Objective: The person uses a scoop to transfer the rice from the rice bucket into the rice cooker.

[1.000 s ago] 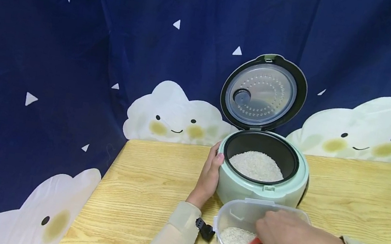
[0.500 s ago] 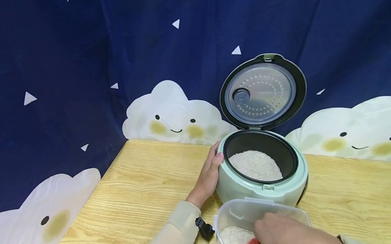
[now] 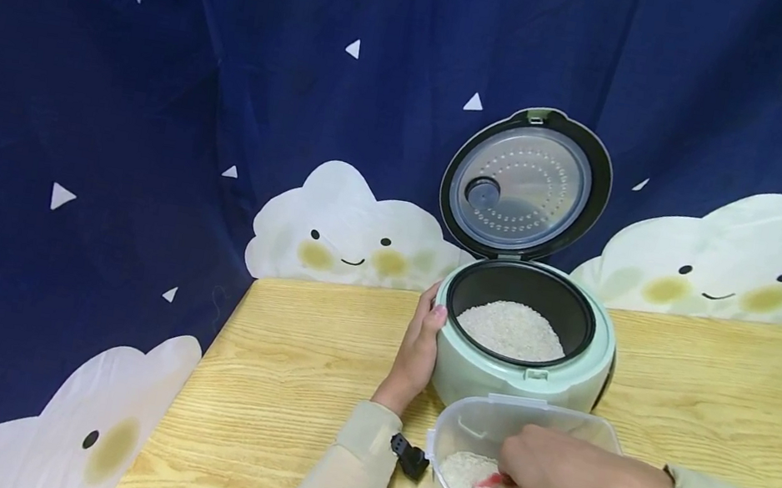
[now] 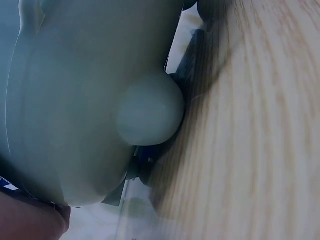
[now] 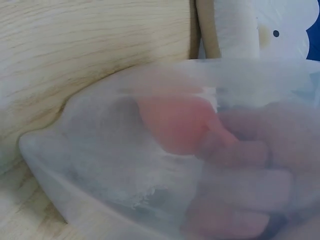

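A pale green rice cooker [image 3: 520, 386] stands on the table with its lid [image 3: 525, 186] raised and white rice [image 3: 513, 331] in its dark pot. My left hand [image 3: 416, 349] rests against the cooker's left side, thumb toward the front; the far fingers are partly hidden. In front is a clear plastic container [image 3: 479, 413] holding more rice [image 3: 467, 476]. My right hand [image 3: 553, 477] is inside it, gripping a red scoop [image 5: 177, 125], mostly covered by the hand in the head view. Through the cloudy container wall, the right wrist view shows curled fingers on the scoop's handle.
The wooden table [image 3: 296, 373] extends to both sides of the cooker. Behind it hangs a dark blue curtain [image 3: 381, 108] with clouds. A small black device [image 3: 409, 457] is at the left wrist, close to the container's left edge.
My right hand has shifted slightly left inside the container, with the red scoop's visible part moving left over the rice. My left hand and the cooker stay in place.
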Motion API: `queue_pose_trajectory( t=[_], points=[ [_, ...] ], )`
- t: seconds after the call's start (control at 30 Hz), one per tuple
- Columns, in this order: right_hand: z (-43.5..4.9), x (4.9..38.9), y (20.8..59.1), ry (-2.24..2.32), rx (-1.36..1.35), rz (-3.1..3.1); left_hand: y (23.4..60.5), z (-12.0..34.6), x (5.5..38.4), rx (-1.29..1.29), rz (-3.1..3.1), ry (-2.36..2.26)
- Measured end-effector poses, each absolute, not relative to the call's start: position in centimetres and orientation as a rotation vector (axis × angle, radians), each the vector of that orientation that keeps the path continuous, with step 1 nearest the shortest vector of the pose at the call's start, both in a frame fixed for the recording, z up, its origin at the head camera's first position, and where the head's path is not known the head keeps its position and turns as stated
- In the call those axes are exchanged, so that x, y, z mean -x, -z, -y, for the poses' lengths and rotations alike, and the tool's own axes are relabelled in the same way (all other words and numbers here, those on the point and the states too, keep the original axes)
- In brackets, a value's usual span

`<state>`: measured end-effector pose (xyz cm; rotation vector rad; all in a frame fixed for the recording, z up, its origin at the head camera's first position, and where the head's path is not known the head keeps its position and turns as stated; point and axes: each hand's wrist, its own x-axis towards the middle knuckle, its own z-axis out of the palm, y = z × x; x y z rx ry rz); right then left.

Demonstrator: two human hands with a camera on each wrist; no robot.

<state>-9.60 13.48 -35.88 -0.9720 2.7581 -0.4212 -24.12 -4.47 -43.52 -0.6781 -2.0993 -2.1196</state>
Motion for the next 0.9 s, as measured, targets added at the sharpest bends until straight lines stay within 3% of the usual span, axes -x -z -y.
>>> queue_pose_trajectory(
  t=[0.63, 0.9],
  points=[
    [-12.75, 10.46, 35.69, 0.512, 0.892, -2.6, 43.92, 4.92, 24.34, 0.655, 2.101, 2.099],
    [-13.04, 10.0, 36.23, 0.417, 1.015, -2.677, 43.88, 4.44, 24.3, 0.673, 2.114, 2.107]
  ],
)
